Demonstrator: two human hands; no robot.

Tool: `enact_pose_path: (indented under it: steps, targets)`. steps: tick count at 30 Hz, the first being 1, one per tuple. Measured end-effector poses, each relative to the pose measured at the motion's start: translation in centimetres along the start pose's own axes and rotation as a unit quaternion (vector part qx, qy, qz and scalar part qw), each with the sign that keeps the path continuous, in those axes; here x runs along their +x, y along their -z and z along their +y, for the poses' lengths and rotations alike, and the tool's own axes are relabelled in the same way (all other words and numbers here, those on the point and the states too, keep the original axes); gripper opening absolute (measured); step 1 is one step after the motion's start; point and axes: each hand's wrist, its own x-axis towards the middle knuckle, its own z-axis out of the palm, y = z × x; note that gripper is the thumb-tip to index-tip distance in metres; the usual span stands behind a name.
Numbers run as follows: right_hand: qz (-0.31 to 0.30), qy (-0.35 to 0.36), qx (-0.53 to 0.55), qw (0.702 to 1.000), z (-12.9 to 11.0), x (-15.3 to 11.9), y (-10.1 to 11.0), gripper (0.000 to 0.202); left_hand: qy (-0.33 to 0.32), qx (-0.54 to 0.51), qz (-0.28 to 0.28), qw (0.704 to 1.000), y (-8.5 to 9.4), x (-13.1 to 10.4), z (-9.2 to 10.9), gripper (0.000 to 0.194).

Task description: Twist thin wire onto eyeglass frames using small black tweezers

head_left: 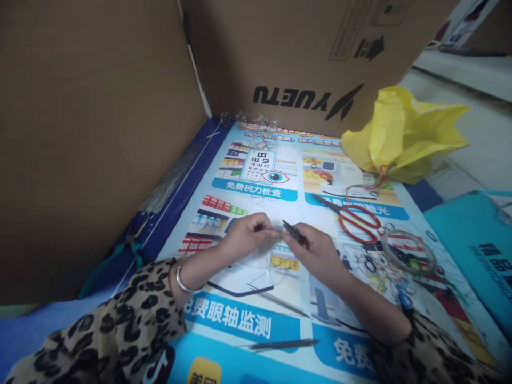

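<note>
My left hand point(253, 232) is closed in a pinch, thumb against forefinger, on what looks like thin wire point(269, 269) that loops down below the fingers. A silver bangle point(182, 280) circles the left wrist. My right hand point(318, 250) is closed around small dark-jawed pliers point(295, 233), their tip pointing up and left. Both hands' fingertips nearly meet over the printed poster point(236, 261). Just what lies between the fingertips is too small to make out. Below the hands lie several thin straight wires point(282, 303) and a dark bundle of thin rods point(285, 344).
Cardboard walls point(92, 133) stand left and behind. Orange-handled scissors point(360, 223), a coil of wire point(408, 250) and a crumpled yellow bag point(400, 136) lie right. A teal box point(468, 240) sits beyond them. Teal-handled pliers point(130, 248) and a wire bundle point(172, 178) lie left.
</note>
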Motion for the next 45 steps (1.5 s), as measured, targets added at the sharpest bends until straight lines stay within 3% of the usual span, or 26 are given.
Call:
enact_pose_path:
  steps: [11, 17, 22, 26, 33, 41, 45]
  targets:
    - [0.014, 0.004, -0.007, 1.0, -0.02, -0.04, -0.11, 0.016, 0.012, -0.014, -0.094, 0.995, 0.44, -0.29, 0.74, 0.021]
    - [0.02, -0.003, -0.005, 1.0, -0.2, 0.04, -0.23, 0.015, 0.013, 0.073, -0.016, 0.997, 0.38, -0.35, 0.77, 0.022]
    - [0.033, -0.055, 0.01, 0.998, -0.23, 0.07, 0.02, 0.018, 0.065, -0.041, -0.073, 0.994, 0.36, -0.37, 0.95, 0.024]
    - [0.04, -0.085, 0.037, 0.995, -0.44, 0.05, 0.4, 0.019, 0.088, -0.139, -0.087, 0.982, 0.33, -0.21, 1.0, 0.026]
    - [0.033, -0.076, 0.032, 0.996, -0.42, 0.05, 0.31, 0.021, 0.081, -0.112, -0.032, 0.99, 0.22, -0.13, 0.69, 0.022]
    - [0.027, -0.022, -0.001, 0.999, -0.07, 0.13, -0.01, 0.023, 0.023, 0.011, 0.063, 0.998, -0.06, -0.37, 0.62, 0.022]
    - [0.017, -0.005, -0.012, 1.0, 0.08, 0.06, -0.07, 0.021, 0.011, 0.066, 0.083, 0.994, -0.14, -0.35, 0.69, 0.019]
